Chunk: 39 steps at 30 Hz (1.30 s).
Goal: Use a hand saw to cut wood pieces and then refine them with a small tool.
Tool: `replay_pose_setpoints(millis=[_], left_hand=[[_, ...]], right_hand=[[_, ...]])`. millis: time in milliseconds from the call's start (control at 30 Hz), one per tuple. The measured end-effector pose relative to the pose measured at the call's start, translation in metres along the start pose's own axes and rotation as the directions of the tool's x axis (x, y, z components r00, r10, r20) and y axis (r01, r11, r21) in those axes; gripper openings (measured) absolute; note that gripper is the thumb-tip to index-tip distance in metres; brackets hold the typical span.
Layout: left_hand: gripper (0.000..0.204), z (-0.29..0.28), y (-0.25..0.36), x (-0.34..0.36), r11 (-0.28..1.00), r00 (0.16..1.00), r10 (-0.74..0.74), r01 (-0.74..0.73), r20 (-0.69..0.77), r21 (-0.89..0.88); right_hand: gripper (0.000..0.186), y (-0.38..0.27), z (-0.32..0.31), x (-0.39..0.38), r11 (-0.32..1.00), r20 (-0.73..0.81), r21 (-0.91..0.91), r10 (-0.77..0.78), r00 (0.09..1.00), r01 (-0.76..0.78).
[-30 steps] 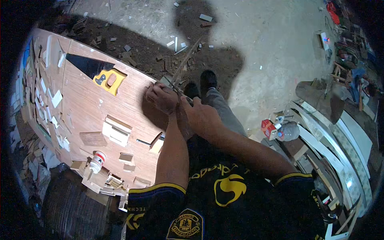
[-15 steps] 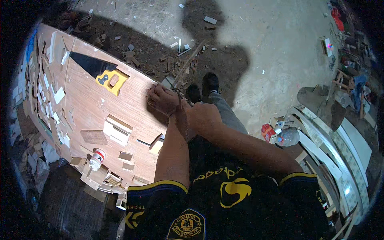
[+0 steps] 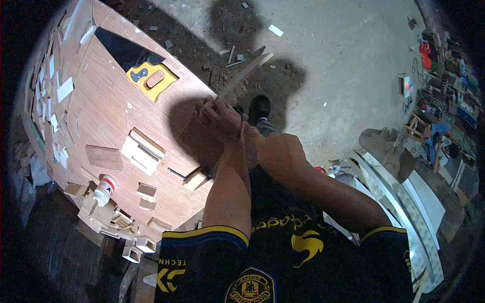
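Note:
At the table's right edge my left hand (image 3: pixel 221 120) is closed on a thin wooden strip (image 3: pixel 247 73), whose long end sticks out away from me over the floor. Close beside it, my right hand (image 3: pixel 278 151) is curled into a fist; whatever it grips is hidden by the fingers. Between the two hands shows a narrow dark edge that I cannot identify. A handsaw (image 3: pixel 151 81) with a yellow handle lies flat on the table beyond my left hand. Nearer me on the wood are a pale block assembly (image 3: pixel 143 151) and a small wooden box piece (image 3: pixel 196 179).
The wooden table (image 3: pixel 108 118) fills the left side. A white glue bottle (image 3: pixel 105 190) stands among small wooden pieces at its near edge. Offcuts (image 3: pixel 64 89) lie along the far left. Long white panels (image 3: pixel 399 202) lean at the right. Scraps litter the concrete floor (image 3: pixel 333 65).
My view has shifted, so the table and saw sit higher and further right. Both hands stay close together; the strip now points more to the right and catches more light.

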State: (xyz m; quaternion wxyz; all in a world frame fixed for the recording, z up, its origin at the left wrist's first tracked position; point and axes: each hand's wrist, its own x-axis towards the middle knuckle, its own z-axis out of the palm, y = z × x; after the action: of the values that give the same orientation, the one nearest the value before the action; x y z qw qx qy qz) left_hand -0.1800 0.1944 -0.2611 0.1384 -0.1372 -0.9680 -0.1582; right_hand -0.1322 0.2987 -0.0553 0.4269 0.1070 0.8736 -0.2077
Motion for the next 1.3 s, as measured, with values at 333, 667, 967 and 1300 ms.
replay_pose_setpoints(millis=[333,667,967,1300], left_hand=[[0.029,0.003,0.009,-0.003,0.993,0.982,-0.102,0.110,0.158,-0.041],[0.007,0.043,-0.011,-0.031,0.995,0.998,-0.052,0.055,0.047,-0.080],[0.028,0.028,0.008,-0.017,0.976,0.996,-0.023,0.040,0.081,-0.216],[0.039,0.028,-0.005,-0.013,0.994,0.994,-0.102,0.100,-0.037,-0.040]], right_hand=[[0.025,-0.013,0.001,0.013,0.971,-0.065,-0.206,0.109,0.992,-0.120],[0.030,-0.024,-0.004,0.028,0.967,-0.064,-0.235,0.090,0.994,-0.103],[0.026,-0.007,0.020,0.039,0.968,-0.044,-0.231,0.092,0.995,-0.099],[0.029,-0.016,0.020,0.034,0.963,-0.098,-0.266,0.009,0.995,-0.035]])
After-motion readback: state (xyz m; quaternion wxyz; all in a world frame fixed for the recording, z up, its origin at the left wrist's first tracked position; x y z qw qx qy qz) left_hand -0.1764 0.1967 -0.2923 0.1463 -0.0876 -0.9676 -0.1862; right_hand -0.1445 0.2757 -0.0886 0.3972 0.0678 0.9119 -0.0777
